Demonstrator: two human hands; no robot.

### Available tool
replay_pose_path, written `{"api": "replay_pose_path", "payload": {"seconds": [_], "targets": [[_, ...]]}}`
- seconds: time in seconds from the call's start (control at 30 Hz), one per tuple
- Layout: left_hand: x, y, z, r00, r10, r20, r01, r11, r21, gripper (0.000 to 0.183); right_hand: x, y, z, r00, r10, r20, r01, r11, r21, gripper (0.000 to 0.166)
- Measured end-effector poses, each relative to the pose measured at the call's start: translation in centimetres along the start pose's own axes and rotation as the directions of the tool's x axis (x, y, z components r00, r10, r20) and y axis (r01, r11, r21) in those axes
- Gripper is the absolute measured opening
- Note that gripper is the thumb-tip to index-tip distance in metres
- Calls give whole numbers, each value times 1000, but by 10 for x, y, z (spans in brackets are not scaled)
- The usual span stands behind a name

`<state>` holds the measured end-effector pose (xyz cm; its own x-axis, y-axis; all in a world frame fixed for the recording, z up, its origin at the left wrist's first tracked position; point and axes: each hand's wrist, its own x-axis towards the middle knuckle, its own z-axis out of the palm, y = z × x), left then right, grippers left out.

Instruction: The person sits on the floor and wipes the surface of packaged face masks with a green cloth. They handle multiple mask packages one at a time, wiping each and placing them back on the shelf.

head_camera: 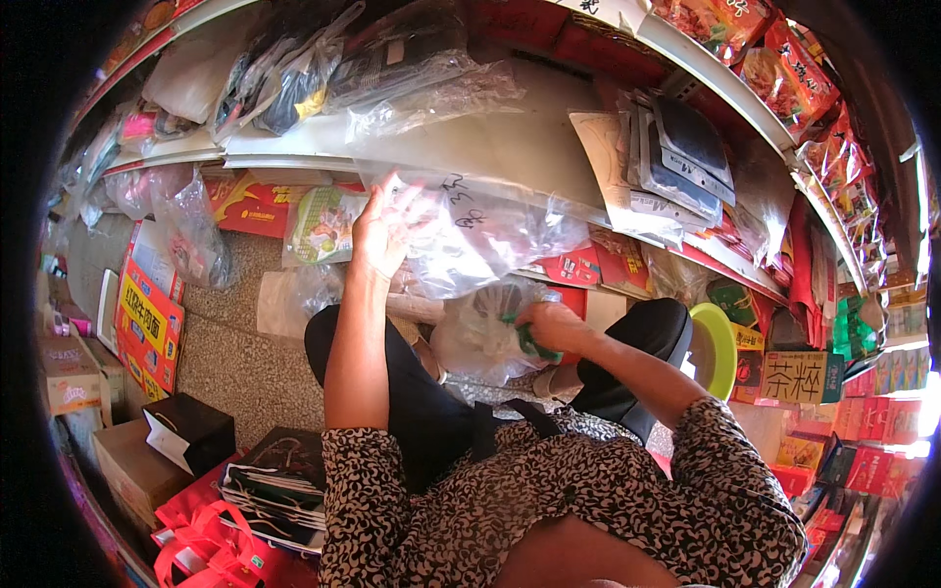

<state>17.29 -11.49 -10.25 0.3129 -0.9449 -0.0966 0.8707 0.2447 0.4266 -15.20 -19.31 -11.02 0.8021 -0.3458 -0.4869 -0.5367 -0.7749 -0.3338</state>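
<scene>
My left hand [384,231] is raised at the front of a white shelf, its fingers showing blurred through a large clear plastic bag [470,242] with dark handwritten marks. Whether they grip the film is hard to tell. Between my knees, my right hand [560,325] is closed on the green part of a translucent plastic bag [470,334]. That bag looks full, but its contents are unclear. Under the raised plastic lies a pale rolled item [412,305], partly covered.
Packaged dark flat goods [684,158] lie on the white shelf [294,151]. A lime-green basin [717,349] stands beside my right knee. Behind to the left are stacked paper bags [276,485], a red bag [209,544] and a cardboard box [132,459]. Speckled floor [228,323] shows on the left.
</scene>
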Motion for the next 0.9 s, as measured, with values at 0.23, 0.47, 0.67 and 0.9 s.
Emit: {"api": "replay_pose_path", "payload": {"seconds": [0.23, 0.47, 0.67, 0.9], "targets": [[-15, 2, 16, 999, 28, -33, -24, 991, 134, 63, -42, -74, -148, 967, 44, -249, 181, 570, 802, 38], [-64, -77, 12, 983, -152, -102, 167, 974, 157, 44, 12, -106, -110, 680, 112, -725, 609, 465, 643, 47], [-65, -77, 15, 989, -139, 47, 141, 990, -23, 27, 6, -119, -59, 680, -305, -666, 512, 849, 134, 57], [-87, -61, 35, 967, 166, -191, -62, 888, 455, 38, 8, -39, -47, 741, -236, -629, 110, 966, -233, 53]]}}
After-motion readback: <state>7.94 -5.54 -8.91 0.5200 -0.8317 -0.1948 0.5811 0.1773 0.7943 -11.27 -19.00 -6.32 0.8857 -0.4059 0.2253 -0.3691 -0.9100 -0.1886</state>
